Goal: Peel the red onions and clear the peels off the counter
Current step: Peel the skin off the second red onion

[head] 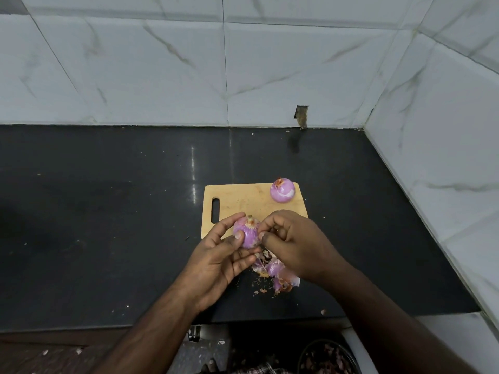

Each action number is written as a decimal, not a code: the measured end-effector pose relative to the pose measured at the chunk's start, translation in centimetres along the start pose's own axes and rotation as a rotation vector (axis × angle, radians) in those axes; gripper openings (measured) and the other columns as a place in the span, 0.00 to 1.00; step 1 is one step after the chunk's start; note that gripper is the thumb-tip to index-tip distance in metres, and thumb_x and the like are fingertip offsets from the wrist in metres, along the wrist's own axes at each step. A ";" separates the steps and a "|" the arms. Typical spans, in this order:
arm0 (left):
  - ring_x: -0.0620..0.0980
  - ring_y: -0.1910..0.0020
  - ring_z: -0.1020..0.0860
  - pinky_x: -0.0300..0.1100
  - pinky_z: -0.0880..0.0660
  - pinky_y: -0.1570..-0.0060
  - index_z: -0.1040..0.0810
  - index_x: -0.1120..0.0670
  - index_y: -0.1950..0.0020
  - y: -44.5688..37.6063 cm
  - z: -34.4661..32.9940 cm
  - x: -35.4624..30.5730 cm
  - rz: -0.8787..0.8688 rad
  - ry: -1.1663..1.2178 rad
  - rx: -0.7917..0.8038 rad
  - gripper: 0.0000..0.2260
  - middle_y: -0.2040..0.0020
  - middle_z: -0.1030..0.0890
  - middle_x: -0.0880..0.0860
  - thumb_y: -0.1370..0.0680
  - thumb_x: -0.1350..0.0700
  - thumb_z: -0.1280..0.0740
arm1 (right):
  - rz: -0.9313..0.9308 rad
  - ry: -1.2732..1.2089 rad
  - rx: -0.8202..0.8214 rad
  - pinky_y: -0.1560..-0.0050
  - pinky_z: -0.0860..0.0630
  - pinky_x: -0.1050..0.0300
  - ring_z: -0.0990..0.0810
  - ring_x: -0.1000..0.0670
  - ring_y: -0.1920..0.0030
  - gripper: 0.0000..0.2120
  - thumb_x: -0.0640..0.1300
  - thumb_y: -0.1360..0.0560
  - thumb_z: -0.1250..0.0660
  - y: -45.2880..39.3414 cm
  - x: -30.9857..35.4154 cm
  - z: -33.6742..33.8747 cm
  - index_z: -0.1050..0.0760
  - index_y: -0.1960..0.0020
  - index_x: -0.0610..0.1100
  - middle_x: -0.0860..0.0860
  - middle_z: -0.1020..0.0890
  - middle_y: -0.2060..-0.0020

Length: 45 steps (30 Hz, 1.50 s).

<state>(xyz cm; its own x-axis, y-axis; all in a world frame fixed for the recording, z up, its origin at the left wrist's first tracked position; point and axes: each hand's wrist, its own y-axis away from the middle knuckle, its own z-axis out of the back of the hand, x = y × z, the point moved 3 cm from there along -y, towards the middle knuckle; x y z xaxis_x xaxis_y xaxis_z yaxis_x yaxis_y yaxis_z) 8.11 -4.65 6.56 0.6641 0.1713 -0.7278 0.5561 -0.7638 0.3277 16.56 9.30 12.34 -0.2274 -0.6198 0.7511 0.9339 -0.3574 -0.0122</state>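
Near the middle of the frame, over the lower edge of the cutting board (pixel 243 201), my left hand (pixel 218 255) holds a red onion (pixel 247 233) with its stem end up. Its fingers (pixel 229 225) curl round the left side and the thumb presses the front, I think to keep the bulb steady. My right hand (pixel 294 244) comes from the right; its thumb and forefinger are pressed together on the onion's skin, as if pinching a strip to pull it away. Below the hands, a heap of peels (pixel 278 273) lies on the black bench (pixel 108 211), probably dropped where they come off. At the board's upper right corner sits a second onion (pixel 282 190), which looks already peeled and put aside. Clearing the peels is not yet done.
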 end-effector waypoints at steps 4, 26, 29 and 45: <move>0.55 0.57 0.16 0.44 0.17 0.55 0.23 0.54 0.32 -0.2 -0.2 -0.4 -0.013 0.028 0.003 0.19 0.46 0.16 0.63 0.24 0.59 0.33 | 0.027 0.038 0.118 0.62 0.28 0.67 0.24 0.59 0.59 0.03 0.43 0.23 0.32 0.4 -0.2 0.2 0.21 0.54 0.49 0.56 0.21 0.60; 0.51 0.57 0.18 0.45 0.18 0.53 0.28 0.59 0.30 -0.4 0.0 0.1 0.076 0.032 0.044 0.36 0.51 0.18 0.60 0.32 0.47 0.19 | 0.098 -0.200 -0.166 0.46 0.23 0.65 0.19 0.61 0.46 0.25 0.38 0.32 0.22 0.2 -1.3 -1.5 0.20 0.37 0.48 0.65 0.21 0.45; 0.54 0.56 0.16 0.44 0.18 0.53 0.25 0.60 0.34 -0.2 -0.4 0.1 0.106 -0.015 0.051 0.24 0.53 0.17 0.60 0.22 0.45 0.31 | 0.202 -0.087 -0.208 0.42 0.25 0.67 0.21 0.60 0.41 0.20 0.38 0.29 0.25 0.3 -0.9 -1.5 0.20 0.37 0.45 0.56 0.18 0.43; 0.52 0.58 0.17 0.43 0.18 0.55 0.20 0.59 0.40 -0.6 -0.2 0.7 0.095 0.144 0.089 0.33 0.51 0.17 0.61 0.39 0.44 0.16 | -0.048 -0.250 -0.086 0.41 0.21 0.56 0.18 0.62 0.47 0.22 0.48 0.29 0.24 0.3 -1.3 -1.5 0.22 0.36 0.55 0.61 0.17 0.44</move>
<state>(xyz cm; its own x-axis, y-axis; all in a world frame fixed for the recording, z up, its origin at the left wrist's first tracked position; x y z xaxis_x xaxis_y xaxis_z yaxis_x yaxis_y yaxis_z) 8.35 -3.89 5.97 0.7799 0.1781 -0.6001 0.4453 -0.8315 0.3320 16.66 8.94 10.40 -0.1853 -0.4126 0.8919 0.8945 -0.4465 -0.0207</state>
